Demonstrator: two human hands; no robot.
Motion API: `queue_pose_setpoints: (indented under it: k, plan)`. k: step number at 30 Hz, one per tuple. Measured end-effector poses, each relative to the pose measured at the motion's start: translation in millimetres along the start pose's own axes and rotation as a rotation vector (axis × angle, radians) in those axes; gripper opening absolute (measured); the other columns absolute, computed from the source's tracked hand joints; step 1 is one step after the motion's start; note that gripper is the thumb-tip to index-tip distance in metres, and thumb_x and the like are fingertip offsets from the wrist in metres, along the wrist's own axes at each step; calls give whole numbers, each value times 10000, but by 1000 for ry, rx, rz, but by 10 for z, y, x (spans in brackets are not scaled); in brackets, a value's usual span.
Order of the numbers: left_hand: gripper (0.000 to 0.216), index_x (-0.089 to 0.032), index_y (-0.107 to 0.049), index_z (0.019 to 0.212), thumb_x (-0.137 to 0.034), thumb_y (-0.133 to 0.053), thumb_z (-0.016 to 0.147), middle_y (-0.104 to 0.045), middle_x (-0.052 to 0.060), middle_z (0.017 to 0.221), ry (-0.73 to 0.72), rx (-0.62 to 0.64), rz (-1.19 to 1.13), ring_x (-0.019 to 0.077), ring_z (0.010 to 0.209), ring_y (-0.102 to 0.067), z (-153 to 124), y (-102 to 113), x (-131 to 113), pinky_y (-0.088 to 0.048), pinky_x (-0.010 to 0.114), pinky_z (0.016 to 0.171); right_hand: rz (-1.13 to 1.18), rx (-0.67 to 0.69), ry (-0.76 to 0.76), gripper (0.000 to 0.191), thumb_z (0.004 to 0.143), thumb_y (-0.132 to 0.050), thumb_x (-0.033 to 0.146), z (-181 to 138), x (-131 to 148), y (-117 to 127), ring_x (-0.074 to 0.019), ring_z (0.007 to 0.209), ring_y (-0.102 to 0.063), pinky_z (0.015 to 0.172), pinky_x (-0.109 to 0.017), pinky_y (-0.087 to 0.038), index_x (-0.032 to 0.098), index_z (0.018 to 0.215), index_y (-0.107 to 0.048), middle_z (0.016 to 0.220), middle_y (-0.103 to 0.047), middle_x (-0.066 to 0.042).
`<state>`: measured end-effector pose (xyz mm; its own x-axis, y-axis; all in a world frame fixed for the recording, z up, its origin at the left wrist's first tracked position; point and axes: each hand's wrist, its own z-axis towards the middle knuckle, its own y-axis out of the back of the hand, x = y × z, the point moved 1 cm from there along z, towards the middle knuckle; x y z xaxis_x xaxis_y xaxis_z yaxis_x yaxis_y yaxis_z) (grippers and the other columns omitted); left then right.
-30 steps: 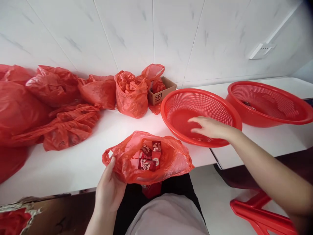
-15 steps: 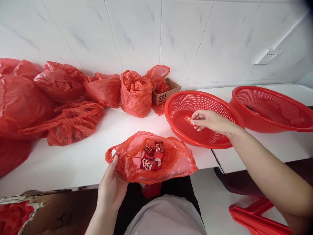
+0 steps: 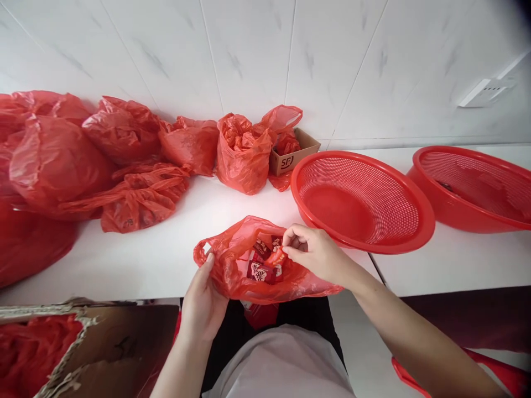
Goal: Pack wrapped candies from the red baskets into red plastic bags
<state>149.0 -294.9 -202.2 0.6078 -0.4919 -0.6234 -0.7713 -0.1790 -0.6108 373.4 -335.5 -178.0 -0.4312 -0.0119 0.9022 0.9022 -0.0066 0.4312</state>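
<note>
An open red plastic bag (image 3: 232,265) lies at the near edge of the white counter (image 3: 166,260), with several small dark red packets (image 3: 260,271) inside. My left hand (image 3: 203,301) grips the bag's left rim, fingers closed on the plastic. My right hand (image 3: 313,255) hovers over the bag's mouth and pinches a small red packet (image 3: 277,256) between thumb and fingers. Just to the right stands a red perforated basin (image 3: 360,202), which looks empty.
A second red basin (image 3: 477,188) sits at the far right. Several filled red bags (image 3: 124,166) and a small cardboard box (image 3: 292,156) line the tiled wall. A torn carton (image 3: 53,354) with red material is at the lower left, a red stool (image 3: 489,376) at the lower right.
My right hand left the near basin with a small red packet and came back over the bag. My left hand kept its hold on the bag's rim. The view shifted slightly.
</note>
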Motion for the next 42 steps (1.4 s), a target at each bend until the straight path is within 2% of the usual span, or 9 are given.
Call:
queue_pose_setpoints:
  k: [9,15,18,23,26,28,30,34,42]
  plan:
    - [208,-174,-716,1048,-217,-549,931,-753,56,1082,-80,42,18,184,944,-713,28,68,1,-596,266,817,-157,-75,138,141,902,-507,182,-187,36,10,-189,1047,-632,925,-368,-525,250,994,-590,1152,-653,-49]
    - [337,-192,-713,1101,-303,-752,786,-712,44,1148,-347,-57,336,214,1088,-645,75,287,-101,-562,206,786,-466,-296,104,159,921,-554,288,-655,-73,211,-240,1170,-581,1015,-427,-469,283,1077,-585,1255,-611,-52]
    - [431,-193,-692,1156,-396,-745,780,-687,58,1180,-436,-72,641,242,1138,-606,75,439,-149,-543,238,834,-480,-290,-80,321,906,-576,362,-888,-258,216,-248,1056,-636,881,-411,-544,296,1217,-526,1264,-607,-71]
    - [271,-191,-695,945,-419,-707,800,-697,8,899,-616,-141,825,172,853,-646,82,549,-280,-546,272,798,-204,-121,-250,255,942,-521,421,-999,-237,266,-161,654,-635,623,-304,-553,258,1137,-540,818,-669,-13]
    - [167,-184,-655,802,-317,-750,767,-648,-30,734,-685,-78,647,122,698,-617,72,387,-526,-574,254,717,-90,-399,-45,205,899,-616,371,-832,32,459,-136,648,-629,583,-258,-523,251,1062,-589,846,-672,-13]
    - [130,-170,-644,753,-213,-765,729,-636,-33,698,-789,43,455,121,672,-614,22,167,-746,-592,269,678,-17,-692,191,183,857,-683,303,-645,244,604,-136,691,-637,600,-251,-510,257,1019,-610,837,-664,-3]
    - [79,-146,-668,769,-121,-730,725,-659,-11,733,-932,197,322,130,707,-630,-64,-89,-951,-597,295,720,77,-797,380,163,849,-693,262,-429,435,703,-134,708,-629,616,-255,-501,261,992,-615,793,-643,14]
    - [89,-121,-685,747,-59,-627,774,-670,14,748,-944,364,294,120,754,-641,-208,-439,-1176,-571,254,793,121,-414,370,164,864,-676,230,-86,734,759,-101,636,-584,577,-235,-477,239,1018,-620,737,-622,40]
    - [263,-169,-683,630,-83,-497,794,-633,-24,614,-661,263,224,68,622,-600,-276,-420,-1304,-563,161,659,-38,-332,472,145,884,-655,196,-18,1142,856,-55,586,-539,522,-200,-435,238,1020,-634,729,-603,66]
